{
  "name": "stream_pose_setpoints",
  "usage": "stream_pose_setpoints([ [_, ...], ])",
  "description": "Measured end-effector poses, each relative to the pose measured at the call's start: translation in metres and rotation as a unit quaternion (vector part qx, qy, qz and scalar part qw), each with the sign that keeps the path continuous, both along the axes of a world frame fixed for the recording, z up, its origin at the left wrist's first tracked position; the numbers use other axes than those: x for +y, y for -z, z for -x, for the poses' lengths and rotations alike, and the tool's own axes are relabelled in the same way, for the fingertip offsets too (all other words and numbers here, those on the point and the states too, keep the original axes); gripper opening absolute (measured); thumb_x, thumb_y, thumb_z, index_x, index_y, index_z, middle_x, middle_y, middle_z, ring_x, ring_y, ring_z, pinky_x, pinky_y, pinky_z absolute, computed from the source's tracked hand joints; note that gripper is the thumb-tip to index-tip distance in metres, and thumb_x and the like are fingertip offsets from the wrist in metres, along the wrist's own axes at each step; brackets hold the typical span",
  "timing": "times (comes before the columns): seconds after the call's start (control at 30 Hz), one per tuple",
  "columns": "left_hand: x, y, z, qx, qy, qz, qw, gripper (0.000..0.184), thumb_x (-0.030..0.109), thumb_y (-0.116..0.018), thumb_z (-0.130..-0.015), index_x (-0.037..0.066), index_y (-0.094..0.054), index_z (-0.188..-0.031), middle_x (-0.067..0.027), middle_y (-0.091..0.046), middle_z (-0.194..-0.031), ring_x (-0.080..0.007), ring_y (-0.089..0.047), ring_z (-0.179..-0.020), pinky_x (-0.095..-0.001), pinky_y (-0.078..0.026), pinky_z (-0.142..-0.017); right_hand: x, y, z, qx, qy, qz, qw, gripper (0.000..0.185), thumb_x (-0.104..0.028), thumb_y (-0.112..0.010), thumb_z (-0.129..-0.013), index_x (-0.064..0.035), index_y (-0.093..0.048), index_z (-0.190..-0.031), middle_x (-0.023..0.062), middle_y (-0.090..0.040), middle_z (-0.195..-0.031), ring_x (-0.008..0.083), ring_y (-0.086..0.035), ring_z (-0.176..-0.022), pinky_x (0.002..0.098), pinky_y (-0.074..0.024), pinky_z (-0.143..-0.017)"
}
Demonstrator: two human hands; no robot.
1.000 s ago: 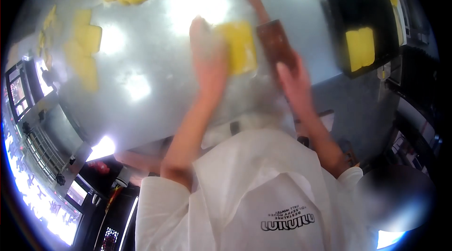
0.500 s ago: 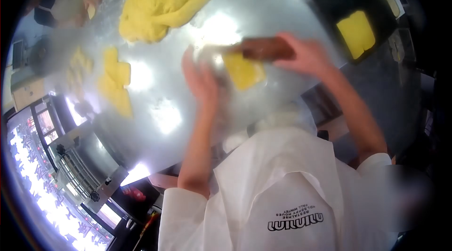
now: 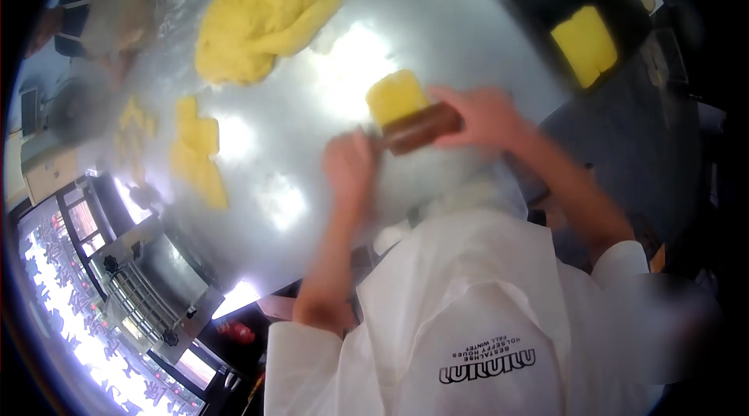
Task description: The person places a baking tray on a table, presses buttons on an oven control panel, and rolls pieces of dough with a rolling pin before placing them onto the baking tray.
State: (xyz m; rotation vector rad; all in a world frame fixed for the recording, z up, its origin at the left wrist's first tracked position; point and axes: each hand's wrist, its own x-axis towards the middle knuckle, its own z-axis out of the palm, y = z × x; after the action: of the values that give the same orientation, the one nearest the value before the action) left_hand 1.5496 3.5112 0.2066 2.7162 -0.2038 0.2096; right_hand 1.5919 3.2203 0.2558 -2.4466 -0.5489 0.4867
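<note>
A brown rolling pin lies across the near edge of a small flat piece of yellow dough on the metal table. My right hand is wrapped round the pin's right end. At its left end, my left hand is closed with fingers bent at the pin's tip; motion blur softens the grip. The dough piece shows beyond the pin, and its near edge is hidden under it.
A large mound of yellow dough sits at the far side of the metal table. Flat dough pieces lie to the left. Another dough sheet rests on a dark surface at right. Another person stands far left, near a roller machine.
The rolling pin has come toward me, from the dough piece's far edge to its near edge. My left hand has closed from spread fingers and moved nearer my body.
</note>
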Motion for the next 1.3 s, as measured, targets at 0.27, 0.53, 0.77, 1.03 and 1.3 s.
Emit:
stream_pose_setpoints([
  [0.27, -0.003, 0.000, 0.018, -0.015, 0.017, 0.009, 1.000, 0.038, 0.022, -0.052, -0.103, 0.005, -0.058, -0.069, -0.0162, -0.058, -0.069, -0.0382, -0.056, -0.068, -0.0493, -0.043, -0.062, -0.002, -0.001, 0.022, 0.059, -0.001, 0.016, 0.998, 0.093, -0.058, -0.082, -0.074, -0.0171, -0.046, -0.148, 0.0155, -0.073, -0.099, 0.0391, -0.070, -0.091, 0.0446, -0.0534, -0.080],
  [0.53, 0.002, -0.033, -0.040, -0.035, -0.006, 0.153, 0.988, 0.038, 0.022, -0.055, -0.104, -0.001, -0.059, -0.134, -0.0210, -0.063, -0.127, -0.0391, -0.060, -0.117, -0.0405, -0.047, -0.101, -0.042, 0.025, -0.020, 0.075, 0.329, -0.172, 0.926, 0.061, -0.048, -0.077, -0.086, -0.0139, -0.061, -0.134, 0.0120, -0.073, -0.095, 0.0271, -0.071, -0.088, 0.0364, -0.0543, -0.082],
  [0.77, -0.064, -0.008, 0.013, 0.084, 0.219, 0.041, 0.971, 0.076, 0.046, -0.062, -0.097, -0.002, -0.041, -0.151, -0.0219, -0.036, -0.160, -0.0436, -0.035, -0.146, -0.0523, -0.030, -0.119, -0.057, 0.034, -0.024, -0.079, 0.334, -0.092, 0.935, 0.062, -0.045, -0.072, -0.093, -0.0110, -0.052, -0.141, 0.0148, -0.073, -0.105, 0.0302, -0.071, -0.096, 0.0359, -0.0541, -0.085],
  [1.03, -0.072, -0.011, 0.022, 0.133, 0.217, -0.022, 0.967, 0.085, 0.056, -0.057, -0.096, -0.002, -0.035, -0.155, -0.0192, -0.033, -0.163, -0.0414, -0.031, -0.149, -0.0530, -0.026, -0.121, -0.059, 0.003, -0.017, -0.051, 0.349, -0.019, 0.936, 0.070, -0.032, -0.078, -0.088, -0.0018, -0.048, -0.144, 0.0197, -0.069, -0.110, 0.0345, -0.068, -0.100, 0.0400, -0.0526, -0.087],
  [1.3, -0.066, -0.029, 0.011, 0.125, 0.197, 0.106, 0.966, 0.067, 0.028, -0.068, -0.095, 0.000, -0.043, -0.151, -0.0224, -0.042, -0.157, -0.0401, -0.038, -0.146, -0.0507, -0.031, -0.120, -0.037, -0.021, -0.017, -0.256, 0.341, -0.101, 0.899, 0.048, -0.015, -0.075, -0.089, -0.0031, -0.060, -0.133, 0.0134, -0.070, -0.109, 0.0271, -0.067, -0.100, 0.0373, -0.0526, -0.089],
])
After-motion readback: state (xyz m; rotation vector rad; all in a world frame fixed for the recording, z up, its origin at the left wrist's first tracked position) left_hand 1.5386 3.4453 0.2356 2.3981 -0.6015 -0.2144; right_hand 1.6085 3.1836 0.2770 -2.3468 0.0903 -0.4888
